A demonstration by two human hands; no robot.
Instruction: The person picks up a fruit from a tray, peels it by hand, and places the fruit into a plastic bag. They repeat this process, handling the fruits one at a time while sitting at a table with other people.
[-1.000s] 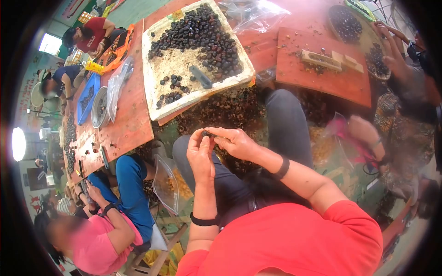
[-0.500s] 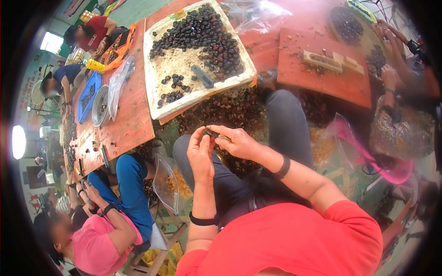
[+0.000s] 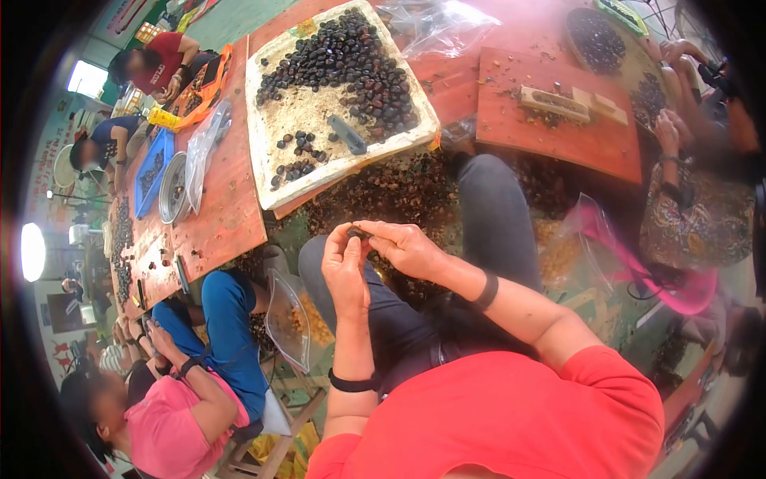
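My left hand [image 3: 347, 271] and my right hand [image 3: 407, 247] meet above my lap. Between their fingertips is a small dark nut [image 3: 358, 232], with the fingers of both hands closed on it. Ahead of them a white foam tray [image 3: 267, 172] rests on the red table, holding a heap of dark nuts [image 3: 351, 56], a smaller group of nuts at its near left and pale crumbs. A grey-handled tool [image 3: 347, 134] lies inside the tray. Whether my right hand also holds a tool is hidden by its fingers.
A red board [image 3: 511, 120] with a wooden block [image 3: 554, 104] lies to the right. Clear plastic bags [image 3: 443, 28] lie behind the tray. A blue basket [image 3: 154, 172] and a metal bowl [image 3: 174, 188] are at the left. Co-workers sit on both sides; bags of yellow kernels hang low.
My hands stay together at nearly the same place, with the nut turned slightly between the fingertips. At the right, a co-worker's arm has moved up from beside the pink bag.
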